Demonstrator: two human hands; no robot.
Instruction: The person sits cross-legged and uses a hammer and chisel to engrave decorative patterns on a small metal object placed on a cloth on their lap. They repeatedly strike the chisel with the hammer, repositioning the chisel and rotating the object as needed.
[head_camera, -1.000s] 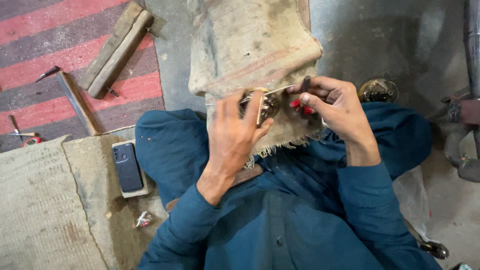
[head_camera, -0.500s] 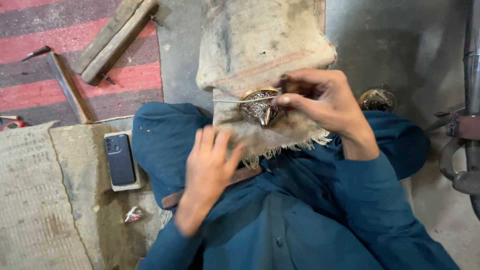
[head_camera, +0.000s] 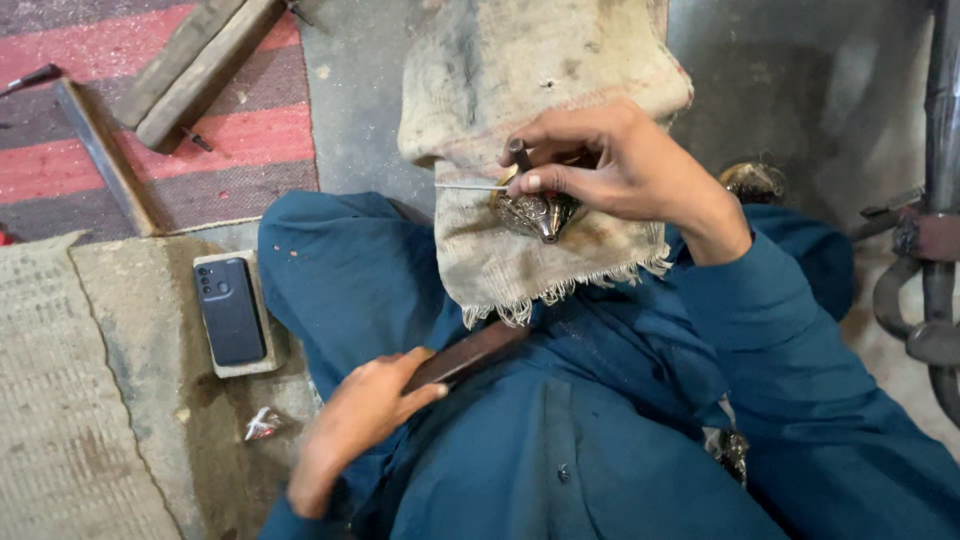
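Seated on the floor in blue clothing, legs crossed, with one frayed burlap cloth (head_camera: 520, 100) draped over the knee and spread forward across the grey concrete. To the left, one striped red-and-grey rug (head_camera: 150, 150) bearing two wooden battens (head_camera: 190, 65) laid side by side and one flat metal strip (head_camera: 105, 155). Nearer, one dark smartphone (head_camera: 232, 312) lying face down on a worn mat (head_camera: 70, 420), with one small scrap of crumpled foil (head_camera: 262, 424) just below it. At the right edge, dark metal tubing and clamps (head_camera: 935, 250). Partly hidden behind the right wrist, one second brass piece (head_camera: 752, 180) on the floor.

Right hand (head_camera: 620, 170) curled over one small ornate brass piece (head_camera: 535, 212) resting on the cloth, thumb and forefinger pinched shut on it; most of the piece covered by the fingers, only its pointed lower end showing. One thin metal wire (head_camera: 470, 187) jutting left from under the same fingertips, and one short dark rod (head_camera: 518, 155) poking up between the fingers.

Left hand (head_camera: 355, 420) low beside the lap, well apart from the brass piece, fingers closed loosely around the end of one flat dark brown wooden bar (head_camera: 470, 355) that slants up towards the cloth's fringe.
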